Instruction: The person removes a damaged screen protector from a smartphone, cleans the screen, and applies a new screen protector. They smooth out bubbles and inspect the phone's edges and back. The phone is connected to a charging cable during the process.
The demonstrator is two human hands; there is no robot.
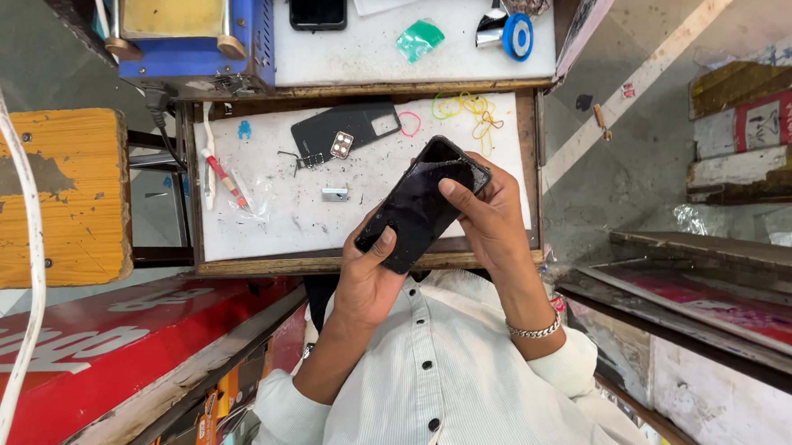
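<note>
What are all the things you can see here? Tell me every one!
Smartphone: 1, black, held in both hands over the tray.
Phone back cover: 1, black, on the white tray.
Camera module: 1, gold, lying on the back cover.
Rubber bands: several, yellow and pink, at the tray's top edge.
Second phone: 1, black, on the upper shelf.
Green packet: 1, on the upper shelf.
Blue machine: 1, upper left.
Wooden stool: 1, orange-brown, on the left.
Bracelet: 1, silver, on the right wrist.
Left hand: holds the smartphone's lower end.
Right hand: grips its upper end.
</note>
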